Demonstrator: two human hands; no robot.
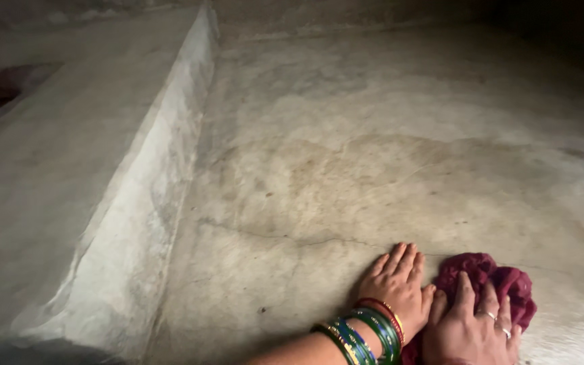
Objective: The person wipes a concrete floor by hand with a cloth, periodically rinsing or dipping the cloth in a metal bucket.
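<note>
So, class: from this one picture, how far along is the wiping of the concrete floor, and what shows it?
Done: the floor at the right has a wet sheen, which suggests wiping there. In hand: the right hand presses a maroon cloth on the floor, and the left hand lies flat beside it. Left: the stained patch and the raised ledge look dull and unwiped.

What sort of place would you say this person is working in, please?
Probably a bare cement floor in a dim room or washing area of a house. It is cracked and stained, a raised cement ledge runs along its left side, and both hands press down by a maroon cloth.
</note>
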